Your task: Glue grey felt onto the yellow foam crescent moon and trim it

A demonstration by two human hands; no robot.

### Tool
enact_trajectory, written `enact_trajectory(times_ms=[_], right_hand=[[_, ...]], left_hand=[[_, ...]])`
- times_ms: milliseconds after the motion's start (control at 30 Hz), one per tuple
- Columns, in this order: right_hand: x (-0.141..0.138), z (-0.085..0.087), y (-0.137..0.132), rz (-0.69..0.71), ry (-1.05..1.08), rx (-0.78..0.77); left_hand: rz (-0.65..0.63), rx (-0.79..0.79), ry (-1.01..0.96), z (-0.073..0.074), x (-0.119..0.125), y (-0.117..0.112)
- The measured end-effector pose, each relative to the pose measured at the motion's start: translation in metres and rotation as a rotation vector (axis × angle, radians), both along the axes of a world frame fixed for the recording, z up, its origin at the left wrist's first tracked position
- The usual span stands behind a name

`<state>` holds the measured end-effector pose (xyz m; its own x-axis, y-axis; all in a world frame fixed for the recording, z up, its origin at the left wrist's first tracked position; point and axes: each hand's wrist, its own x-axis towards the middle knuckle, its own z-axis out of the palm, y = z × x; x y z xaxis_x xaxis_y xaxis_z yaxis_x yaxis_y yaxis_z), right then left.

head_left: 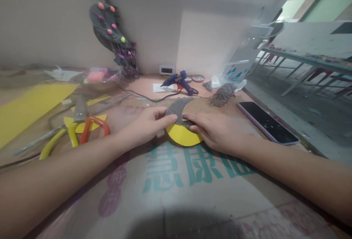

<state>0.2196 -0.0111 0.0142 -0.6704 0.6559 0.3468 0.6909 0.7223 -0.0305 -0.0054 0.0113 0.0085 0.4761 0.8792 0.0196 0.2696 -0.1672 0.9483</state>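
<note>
A yellow foam disc [182, 135] lies on the cardboard sheet [192, 187], its upper half covered with grey yarn [176, 109]. My left hand [145, 124] rests at the disc's left side, fingers pressed together on the yarn-covered edge. My right hand [217, 131] lies on the disc's right side, fingertips pressing the grey yarn down. The two hands' fingertips almost meet over the disc.
A loose bundle of grey yarn [222, 95] and a blue glue gun [180, 82] lie behind the disc. A phone [267, 122] lies to the right. Pliers with yellow and orange handles [78, 127], yellow foam sheets [30, 107] and a decorated dark piece [114, 37] are at the left.
</note>
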Motion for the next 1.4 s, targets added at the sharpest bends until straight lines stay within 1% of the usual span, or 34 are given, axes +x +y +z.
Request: enact_trajectory(times_ms=[200,467,667,833,1000,1167,1333,1400], right_hand=[[-0.002,0.003,-0.001,-0.033,-0.046,0.002],[0.000,-0.001,0.002,-0.046,-0.037,-0.006],[0.004,-0.003,0.002,0.013,0.082,0.014],[0.003,-0.003,0.003,0.017,0.054,0.026],[0.006,-0.003,0.002,0.031,0.062,0.093],[0.003,-0.009,0.002,0.078,0.156,0.202],[-0.007,-0.012,0.007,0.193,0.184,0.232],[-0.008,-0.013,0.008,0.208,0.194,0.243]], left_hand=[[-0.009,-0.010,-0.007,-0.002,-0.001,0.002],[0.003,-0.002,0.004,-0.003,-0.001,0.003],[0.004,0.017,-0.015,-0.005,-0.001,0.004],[0.004,0.015,-0.026,-0.004,0.000,0.003],[0.010,0.037,-0.004,-0.006,0.001,0.003],[0.012,0.103,-0.008,-0.010,0.002,0.007],[-0.003,0.181,0.064,-0.007,0.003,0.005],[-0.007,0.182,0.075,-0.006,0.003,0.004]])
